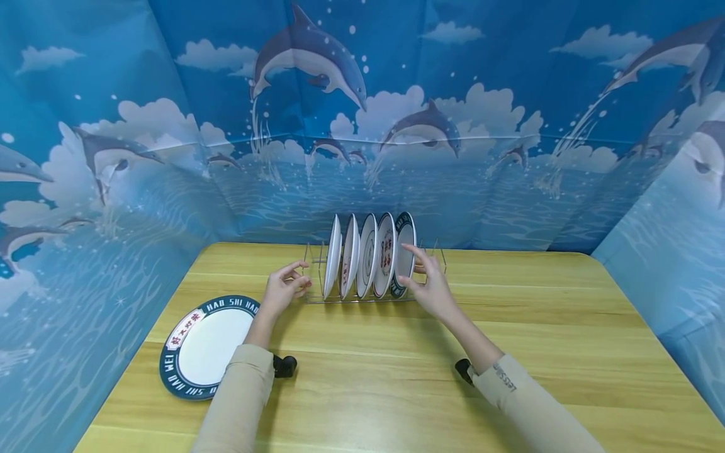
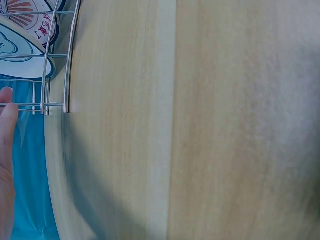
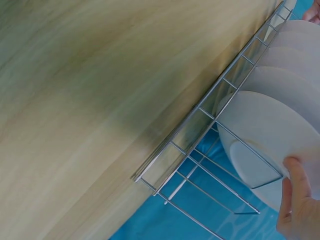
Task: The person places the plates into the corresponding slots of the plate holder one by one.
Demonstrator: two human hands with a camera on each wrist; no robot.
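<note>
A wire dish rack (image 1: 362,301) stands at the table's back edge, with several plates (image 1: 368,255) upright in it, side by side. My left hand (image 1: 283,288) pinches the rack's left end between thumb and fingers; only part of this hand (image 2: 7,145) shows in the left wrist view, at a wire. My right hand (image 1: 433,286) is at the rightmost plate (image 1: 405,251), thumb and index finger spread apart. In the right wrist view, a straight fingertip of that hand (image 3: 300,200) touches this plate's white outer face (image 3: 265,125).
On the table's left lies a large plate (image 1: 215,340) with a dark lettered rim, partly behind the left sleeve (image 1: 240,390). A blue dolphin-print curtain (image 1: 362,176) hangs behind and beside the wooden table (image 1: 555,352). The rack's right end wires (image 3: 190,160) extend beyond the last plate.
</note>
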